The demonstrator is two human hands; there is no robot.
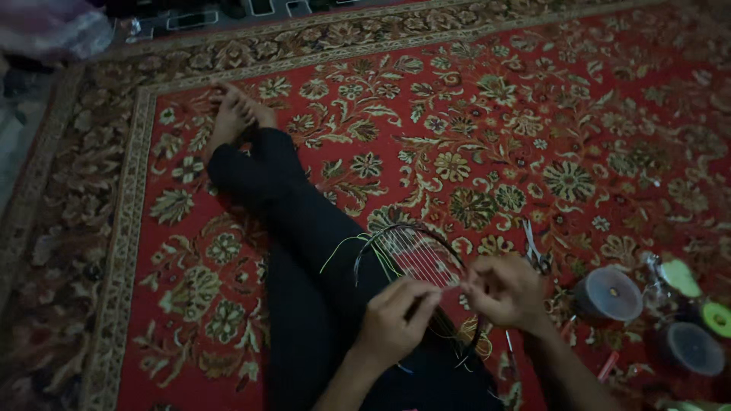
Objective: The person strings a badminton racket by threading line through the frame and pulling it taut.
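Observation:
A dark-framed racket head (381,236) with pale strings lies across my lap, over my black trousers. My left hand (397,318) rests on the strung area, fingers pinched on a string near the frame's right side. My right hand (504,291) is just to the right, fingers curled and pinching the same string end. Loose yellow-green string (340,251) trails off the frame's left edge.
I sit on a red floral carpet (472,114) with legs stretched out and bare feet (236,114) crossed. Scissors (536,247) lie right of the racket. Several round string reels (609,293) and small tools lie at the lower right. A plastic bag (53,30) sits top left.

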